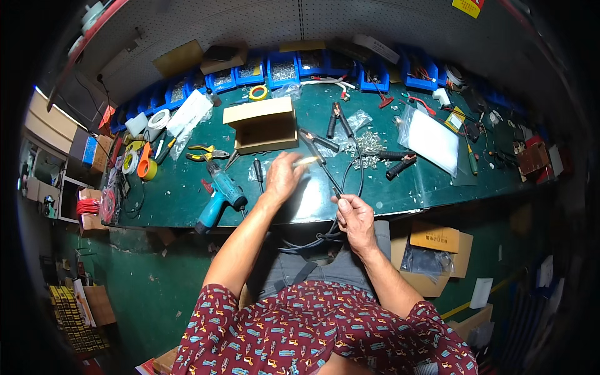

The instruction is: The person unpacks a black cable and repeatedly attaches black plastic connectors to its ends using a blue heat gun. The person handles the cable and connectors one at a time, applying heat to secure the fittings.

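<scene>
My right hand [357, 222] pinches a black cable [333, 181] between thumb and fingers at the table's front edge. This cable runs up to a black-handled battery clamp [320, 141]. My left hand [284, 178] is over the table, its foremost finger stretched toward the cable near the clamp; the fingertips are slightly blurred, and nothing shows in them. Two more black battery clamps [339, 122] [397, 161] lie beyond and to the right. A loop of cable [306, 245] hangs over my lap. Left of my left hand lies a black cable end [258, 170].
An open cardboard box [260, 125] stands behind my left hand. A teal power drill [222, 197] and yellow-handled pliers [208, 153] are to the left. Small metal terminals [370, 145] are heaped at the right, beside white plastic-wrapped sheets [428, 139]. Blue bins [283, 70] line the back.
</scene>
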The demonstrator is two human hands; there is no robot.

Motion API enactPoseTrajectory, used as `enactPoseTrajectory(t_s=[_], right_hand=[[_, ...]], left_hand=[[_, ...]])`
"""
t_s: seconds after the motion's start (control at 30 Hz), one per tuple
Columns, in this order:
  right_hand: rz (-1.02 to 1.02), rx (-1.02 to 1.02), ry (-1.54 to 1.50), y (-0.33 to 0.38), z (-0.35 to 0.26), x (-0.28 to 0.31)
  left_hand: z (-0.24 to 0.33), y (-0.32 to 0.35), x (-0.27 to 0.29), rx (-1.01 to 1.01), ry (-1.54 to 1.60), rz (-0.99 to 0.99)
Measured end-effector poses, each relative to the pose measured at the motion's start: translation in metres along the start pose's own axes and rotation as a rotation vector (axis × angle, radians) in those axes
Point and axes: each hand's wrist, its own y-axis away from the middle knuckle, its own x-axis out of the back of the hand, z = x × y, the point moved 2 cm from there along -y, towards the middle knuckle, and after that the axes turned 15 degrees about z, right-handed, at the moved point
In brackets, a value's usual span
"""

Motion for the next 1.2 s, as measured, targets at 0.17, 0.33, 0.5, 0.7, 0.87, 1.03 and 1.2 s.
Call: enactPoseTrajectory(t_s=[0.17, 0.33, 0.5, 0.7, 0.87, 1.03, 1.2], right_hand=[[0.059, 0.043, 0.004, -0.001, 0.0, 0.004], [0.067, 0.069, 0.099, 0.002, -0.005, 0.001], [0.06, 0.158, 0.21, 0.008, -0.022, -0.008], [-0.044, 0.222, 0.301, 0.016, -0.023, -0.025], [-0.08, 0.23, 0.384, 0.026, -0.027, -0.032], [-0.083, 0.251, 0.393, 0.028, -0.025, -0.034], [-0.089, 0.27, 0.399, 0.03, -0.027, -0.036]], left_hand=[[-0.004, -0.006, -0.049, -0.033, -0.194, -0.058], [-0.023, 0.003, -0.048, 0.021, -0.054, -0.007], [0.022, 0.043, 0.018, 0.619, 1.058, -0.175], [0.037, 0.093, 0.054, 0.718, 1.331, -0.143], [0.037, 0.104, 0.061, 0.706, 1.372, -0.125], [0.044, 0.103, 0.067, 0.696, 1.379, -0.126], [0.042, 0.104, 0.068, 0.667, 1.36, -0.121]])
